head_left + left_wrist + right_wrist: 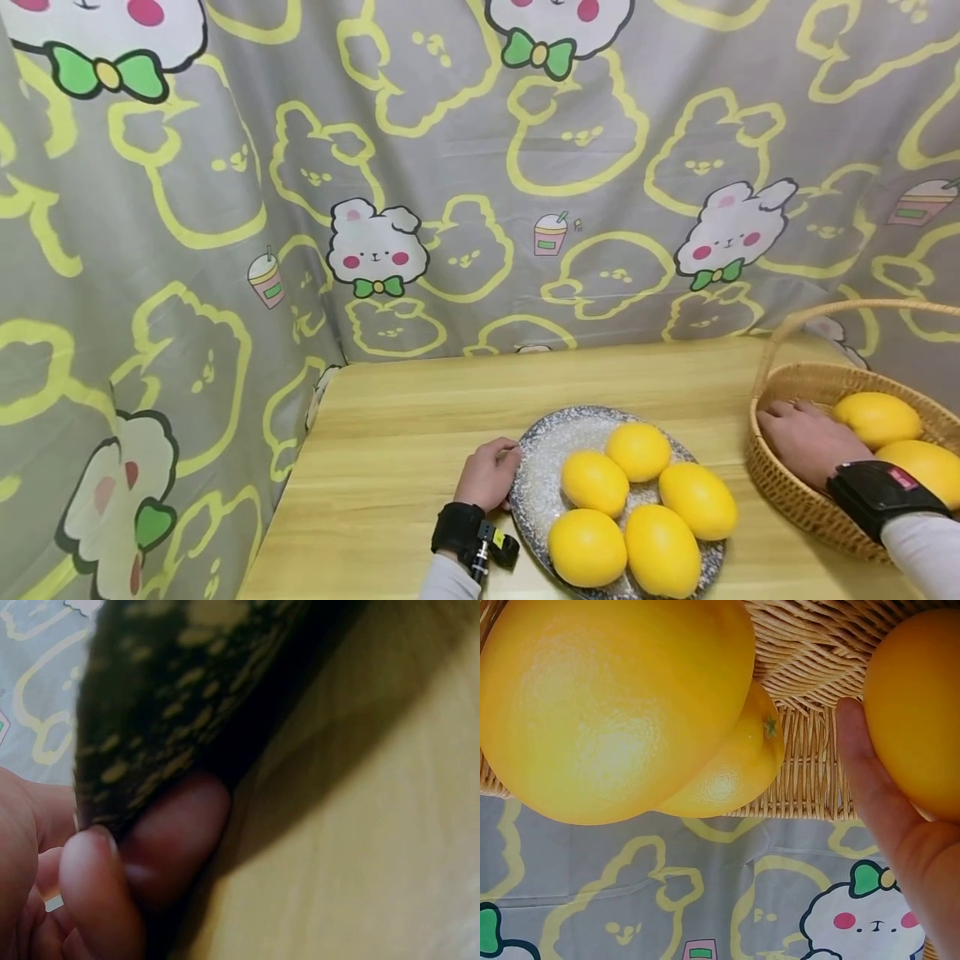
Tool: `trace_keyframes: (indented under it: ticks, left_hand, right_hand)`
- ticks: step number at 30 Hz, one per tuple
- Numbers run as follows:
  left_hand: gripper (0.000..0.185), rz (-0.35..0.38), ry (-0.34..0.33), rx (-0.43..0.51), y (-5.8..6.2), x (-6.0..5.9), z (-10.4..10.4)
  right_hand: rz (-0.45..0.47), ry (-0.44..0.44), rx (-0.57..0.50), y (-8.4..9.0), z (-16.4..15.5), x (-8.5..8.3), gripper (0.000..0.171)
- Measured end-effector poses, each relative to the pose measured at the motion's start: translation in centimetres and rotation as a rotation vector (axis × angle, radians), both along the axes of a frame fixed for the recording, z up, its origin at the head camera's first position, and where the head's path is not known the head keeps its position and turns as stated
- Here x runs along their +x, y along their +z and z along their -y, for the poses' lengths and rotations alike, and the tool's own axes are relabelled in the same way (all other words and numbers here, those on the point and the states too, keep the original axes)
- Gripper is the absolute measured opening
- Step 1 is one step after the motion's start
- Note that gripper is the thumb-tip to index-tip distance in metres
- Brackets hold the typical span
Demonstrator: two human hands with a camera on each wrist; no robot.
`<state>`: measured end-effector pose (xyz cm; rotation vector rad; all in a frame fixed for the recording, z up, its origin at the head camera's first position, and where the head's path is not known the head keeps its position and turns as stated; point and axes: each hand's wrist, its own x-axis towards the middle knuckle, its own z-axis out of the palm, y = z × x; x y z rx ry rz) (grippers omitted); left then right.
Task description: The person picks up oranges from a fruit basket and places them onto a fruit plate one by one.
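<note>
My left hand (pixel 487 477) is at the left edge of a round speckled grey plate (pixel 542 471). In the left wrist view its thumb and fingers (pixel 176 840) pinch the rim, and a shadow lies under the plate. Several yellow-orange oranges (pixel 595 483) sit on the plate. My right hand (pixel 806 442) reaches down into a wicker basket (pixel 780 500) on the right. In the right wrist view one digit lies along the side of an orange (pixel 922 712); the other fingers are out of sight. Two more oranges (pixel 615 712) are beside it in the basket.
The basket's tall arched handle (pixel 780 342) rises behind my right hand. Under everything is a wood-grain table (pixel 390 433). A grey curtain (pixel 465 167) with cartoon rabbits hangs along the back and the left side.
</note>
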<state>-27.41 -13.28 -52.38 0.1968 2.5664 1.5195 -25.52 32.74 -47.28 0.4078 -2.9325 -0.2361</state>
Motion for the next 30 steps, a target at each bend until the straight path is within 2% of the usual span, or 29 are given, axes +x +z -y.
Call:
trace_keyframes:
  ticks: [7,17,30]
  left_hand:
    - [0.035,0.002,-0.004,0.0,0.24,0.0,-0.21]
    - [0.035,0.013,0.009,0.009,0.09,0.18,0.08]
    - [0.034,0.011,0.004,0.001,0.18,0.23,-0.35]
  right_hand:
    - [-0.009,-0.012,-0.009,0.6,0.27,0.55,0.022]
    - [-0.031,0.014,-0.019,0.39,0.53,-0.04,0.022]
    - [-0.012,-0.015,-0.03,0.07,0.07,0.56,0.022]
